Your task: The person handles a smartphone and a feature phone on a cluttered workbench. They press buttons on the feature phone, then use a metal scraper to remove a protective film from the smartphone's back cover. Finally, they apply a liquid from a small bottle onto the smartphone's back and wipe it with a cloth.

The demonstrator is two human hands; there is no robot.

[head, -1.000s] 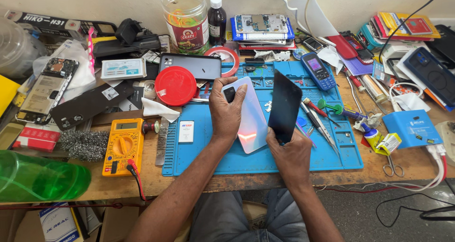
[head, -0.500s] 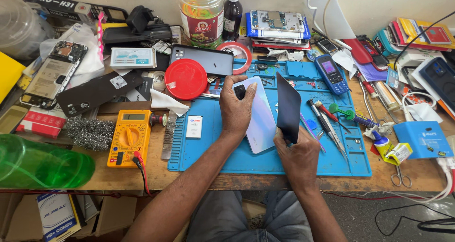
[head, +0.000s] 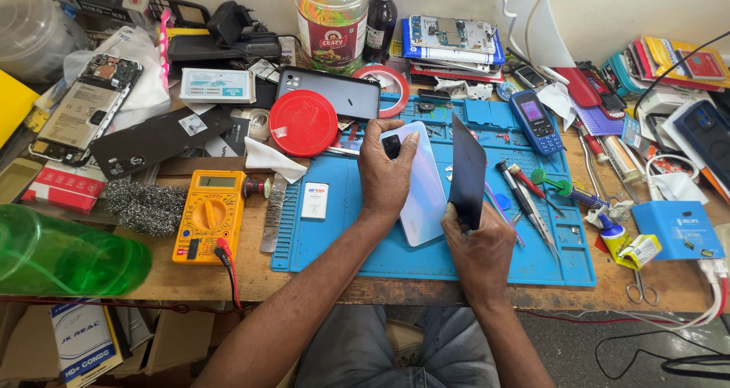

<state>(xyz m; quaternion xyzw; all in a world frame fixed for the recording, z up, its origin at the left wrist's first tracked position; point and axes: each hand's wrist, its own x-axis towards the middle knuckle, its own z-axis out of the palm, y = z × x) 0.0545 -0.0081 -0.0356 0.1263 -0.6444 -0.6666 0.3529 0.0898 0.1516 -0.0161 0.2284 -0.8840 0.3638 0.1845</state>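
Nearest, the right hand (head: 477, 245) pinches a dark screen panel (head: 466, 171) upright, already apart from the pale phone back (head: 420, 186), which the left hand (head: 385, 177) grips at nine o'clock of it on the blue mat (head: 350, 228). At twelve o'clock lies a red lid (head: 303, 123). Refitting remains.

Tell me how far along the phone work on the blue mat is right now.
Done, apparently: the dark panel stands apart from the pale phone body, lifted on edge. In hand: the left hand grips the phone body on the blue mat, while the right hand pinches the panel's lower end. Left: the two parts are not joined, and the tweezers and screwdrivers lie untouched beside them.
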